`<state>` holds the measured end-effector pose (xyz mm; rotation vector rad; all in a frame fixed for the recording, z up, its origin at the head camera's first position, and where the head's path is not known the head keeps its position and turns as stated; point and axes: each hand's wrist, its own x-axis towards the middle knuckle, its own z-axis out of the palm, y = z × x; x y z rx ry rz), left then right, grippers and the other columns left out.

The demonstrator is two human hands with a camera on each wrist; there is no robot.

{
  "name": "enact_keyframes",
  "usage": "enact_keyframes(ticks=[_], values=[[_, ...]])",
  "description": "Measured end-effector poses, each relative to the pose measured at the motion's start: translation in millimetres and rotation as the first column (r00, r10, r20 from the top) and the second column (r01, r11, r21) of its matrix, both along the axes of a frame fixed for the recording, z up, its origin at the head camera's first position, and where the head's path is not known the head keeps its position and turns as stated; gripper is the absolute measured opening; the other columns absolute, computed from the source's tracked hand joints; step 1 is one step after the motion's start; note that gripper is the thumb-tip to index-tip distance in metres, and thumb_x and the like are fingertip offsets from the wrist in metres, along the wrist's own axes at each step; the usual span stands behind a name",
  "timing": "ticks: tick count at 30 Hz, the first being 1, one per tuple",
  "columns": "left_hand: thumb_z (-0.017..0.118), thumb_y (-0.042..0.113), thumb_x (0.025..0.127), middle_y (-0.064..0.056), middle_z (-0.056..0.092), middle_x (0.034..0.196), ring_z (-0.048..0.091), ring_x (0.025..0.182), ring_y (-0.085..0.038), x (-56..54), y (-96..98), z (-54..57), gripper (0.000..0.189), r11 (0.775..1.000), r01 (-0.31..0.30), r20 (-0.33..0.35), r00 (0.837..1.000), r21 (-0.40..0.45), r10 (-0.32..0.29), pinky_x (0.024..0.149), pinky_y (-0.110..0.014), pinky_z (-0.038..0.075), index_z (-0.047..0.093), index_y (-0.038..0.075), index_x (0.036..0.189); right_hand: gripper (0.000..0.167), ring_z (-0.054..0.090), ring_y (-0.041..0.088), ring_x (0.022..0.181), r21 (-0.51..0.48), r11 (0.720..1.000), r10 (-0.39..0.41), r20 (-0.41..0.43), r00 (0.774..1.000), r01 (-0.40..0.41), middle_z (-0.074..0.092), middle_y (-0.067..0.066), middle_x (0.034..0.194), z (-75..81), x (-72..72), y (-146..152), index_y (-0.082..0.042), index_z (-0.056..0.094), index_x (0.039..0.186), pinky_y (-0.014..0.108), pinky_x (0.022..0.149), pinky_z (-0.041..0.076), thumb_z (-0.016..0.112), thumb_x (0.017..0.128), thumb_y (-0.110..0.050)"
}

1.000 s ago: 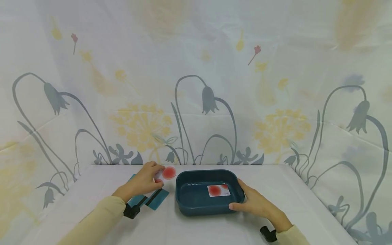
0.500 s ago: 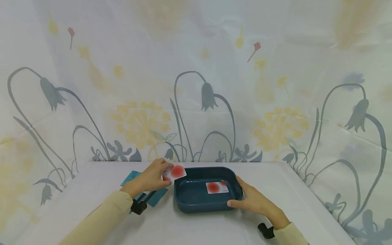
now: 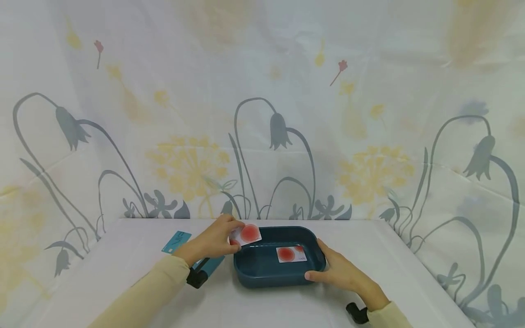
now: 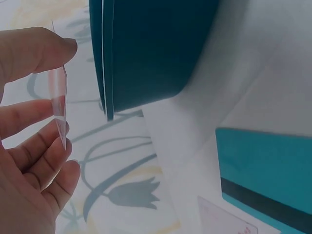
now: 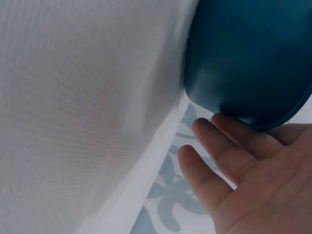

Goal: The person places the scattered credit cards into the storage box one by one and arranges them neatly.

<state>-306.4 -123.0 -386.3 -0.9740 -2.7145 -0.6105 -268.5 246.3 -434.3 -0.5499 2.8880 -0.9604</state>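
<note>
Between thumb and fingers my left hand (image 3: 213, 239) pinches a white card (image 3: 249, 233) with red circles, over the left rim of a dark blue dish (image 3: 275, 281). In the left wrist view this card (image 4: 59, 92) appears almost edge-on, beside the dish's wall. A similar white card (image 3: 301, 256) with red circles lies flat on the dish's floor. My right hand (image 3: 342, 269) holds the dish's right end, thumb at the front and fingers along the outer side. The right wrist view shows several fingertips (image 5: 207, 129) against or close to the dish's outer wall.
Left of the dish, partly beneath my left forearm, lie teal cards (image 3: 176, 241) on the white-covered table (image 3: 246, 310). One teal card (image 4: 265, 170) bears a black stripe, with a pale card (image 4: 224, 220) beside it. A floral curtain (image 3: 262, 68) hangs behind.
My left hand has carried the white card rightward, from beside the dish to above its left rim. My right hand and the dish have stayed in place.
</note>
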Motion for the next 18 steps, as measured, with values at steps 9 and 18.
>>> enact_keyframes(ticks=[9, 18], values=[[0.073, 0.023, 0.078, -0.002, 0.050, 0.105, 0.042, 0.094, -0.016, -0.4, 13.0, -3.5, 0.047, 1.000, 0.018, 0.049, 0.999, -0.015, -0.017, 0.075, -0.032, 0.046, 0.062, 0.010, 0.122, 0.106, 0.034, 0.037, 0.135, 0.004, 1.000, -0.014, 0.002, 1.000, 0.014, 0.031, 0.019, 0.150, 0.4, 1.1, -1.1, 0.000, 0.018, 0.151, 0.058, 0.104, 0.029, 0.072, 0.076, -0.054], [0.073, 0.022, 0.078, -0.003, 0.051, 0.104, 0.042, 0.096, -0.017, -3.4, 23.2, -5.9, 0.047, 0.998, 0.060, 0.051, 0.997, -0.021, -0.059, 0.078, -0.032, 0.044, 0.062, 0.009, 0.122, 0.105, 0.033, 0.039, 0.135, 0.009, 1.000, 0.004, -0.002, 1.000, -0.004, 0.030, 0.022, 0.150, 4.5, 1.2, -2.8, 0.001, 0.017, 0.151, 0.058, 0.105, 0.028, 0.071, 0.078, -0.051]])
